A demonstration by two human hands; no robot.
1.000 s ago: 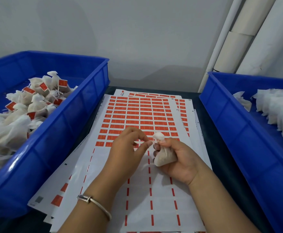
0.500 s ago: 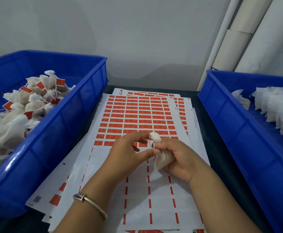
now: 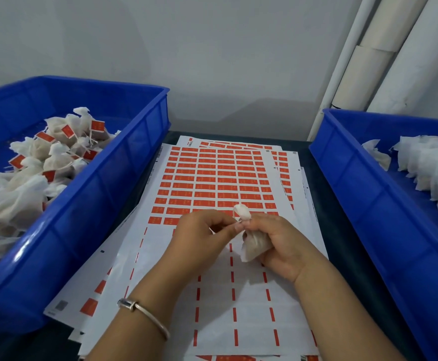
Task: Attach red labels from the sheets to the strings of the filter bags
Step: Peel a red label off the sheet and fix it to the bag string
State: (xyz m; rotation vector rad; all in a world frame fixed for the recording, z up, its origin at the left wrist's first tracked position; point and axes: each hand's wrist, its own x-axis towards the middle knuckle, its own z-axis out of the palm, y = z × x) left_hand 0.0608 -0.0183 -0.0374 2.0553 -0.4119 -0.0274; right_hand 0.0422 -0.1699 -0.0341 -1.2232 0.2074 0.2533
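Observation:
A small white filter bag (image 3: pixel 254 244) sits in my right hand (image 3: pixel 281 246), whose fingers curl round its neck, the tied top poking up. My left hand (image 3: pixel 202 241) meets it at the neck, thumb and forefinger pinching at the bag's string; the string itself is too thin to make out. Both hands hover over the top label sheet (image 3: pixel 212 178), whose far half is filled with rows of red labels; its near half shows only thin red strips.
A blue bin (image 3: pixel 103 204) on the left holds several filter bags with red labels on their strings. A second blue bin (image 3: pixel 363 194) on the right holds several plain white bags. More label sheets lie stacked beneath. White pipes (image 3: pixel 363 61) run up the back wall.
Both hands with the bag have shifted slightly away from me, up the sheet. The left fingers have closed in against the bag's neck.

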